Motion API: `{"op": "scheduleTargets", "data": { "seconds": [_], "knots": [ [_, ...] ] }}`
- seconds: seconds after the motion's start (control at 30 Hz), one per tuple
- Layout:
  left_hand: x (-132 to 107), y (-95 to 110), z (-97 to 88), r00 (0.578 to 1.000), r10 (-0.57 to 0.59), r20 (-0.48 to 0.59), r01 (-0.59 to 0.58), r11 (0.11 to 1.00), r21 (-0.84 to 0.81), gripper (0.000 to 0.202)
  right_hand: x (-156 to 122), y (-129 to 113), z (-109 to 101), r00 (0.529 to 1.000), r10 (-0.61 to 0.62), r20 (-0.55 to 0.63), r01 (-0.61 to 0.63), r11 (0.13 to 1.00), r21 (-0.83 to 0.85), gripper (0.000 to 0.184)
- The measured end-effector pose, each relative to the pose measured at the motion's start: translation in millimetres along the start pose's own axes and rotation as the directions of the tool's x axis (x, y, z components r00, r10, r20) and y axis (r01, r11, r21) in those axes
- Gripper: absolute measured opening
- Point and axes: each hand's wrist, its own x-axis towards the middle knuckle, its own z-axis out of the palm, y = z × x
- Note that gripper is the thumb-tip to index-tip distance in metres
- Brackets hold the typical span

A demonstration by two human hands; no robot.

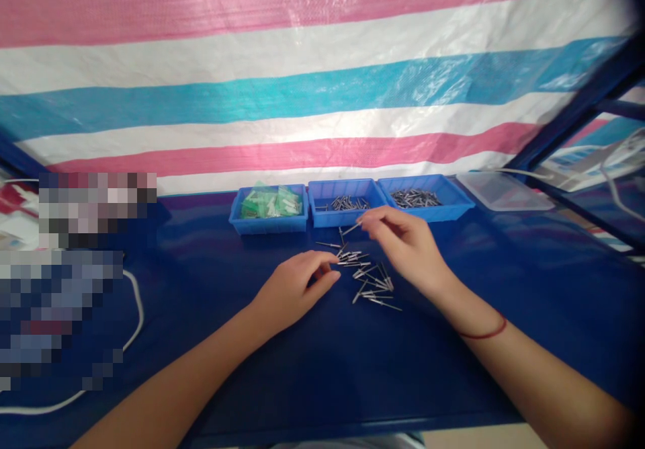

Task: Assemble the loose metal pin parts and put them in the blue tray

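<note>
A loose pile of small metal pins (370,277) lies on the blue table (322,361) between my hands. My right hand (408,244) is raised just above the pile, its fingers pinched on one metal pin (351,228) that points toward the middle blue tray (344,201). My left hand (297,284) rests on the table at the pile's left edge, fingers curled with thumb and forefinger close together; whether they hold a pin is hidden.
Three blue trays stand in a row at the back: the left one (269,208) holds green pieces, the middle and right one (426,197) hold metal pins. A clear plastic lid (504,190) lies further right. A white cable (134,314) curves at left. A striped tarp (302,79) hangs behind.
</note>
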Motion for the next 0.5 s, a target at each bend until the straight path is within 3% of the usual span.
{"op": "scheduleTargets", "data": {
  "seconds": [0.07, 0.13, 0.2, 0.23, 0.37, 0.5],
  "knots": [
    [-1, 1, 0.2, 0.996, 0.076, 0.047, -0.078, 0.995, 0.058, 0.023, 11, 11, -12, 0.965, 0.134, -0.226, -0.104, 0.985, 0.136, 0.017],
    [-2, 3, 1.0, 0.986, 0.133, 0.096, -0.144, 0.982, 0.118, 0.024, 21, 21, -26, 0.863, 0.335, -0.379, -0.205, 0.916, 0.344, 0.016],
    [-3, 5, 2.9, 0.975, 0.166, 0.149, -0.193, 0.963, 0.187, 0.026, 29, 29, -39, 0.772, 0.502, -0.39, -0.274, 0.816, 0.508, 0.017],
    [-4, 6, 4.2, 0.968, 0.179, 0.175, -0.216, 0.951, 0.221, 0.026, 31, 31, -43, 0.751, 0.55, -0.365, -0.3, 0.777, 0.553, 0.018],
    [-7, 9, 9.3, 0.946, 0.21, 0.246, -0.284, 0.905, 0.317, 0.03, 31, 28, -47, 0.738, 0.613, -0.283, -0.346, 0.704, 0.62, 0.018],
    [-6, 10, 10.7, 0.948, 0.205, 0.244, -0.284, 0.892, 0.351, 0.028, 24, 16, -30, 0.801, 0.568, -0.19, -0.348, 0.699, 0.625, 0.024]
  ]
}}
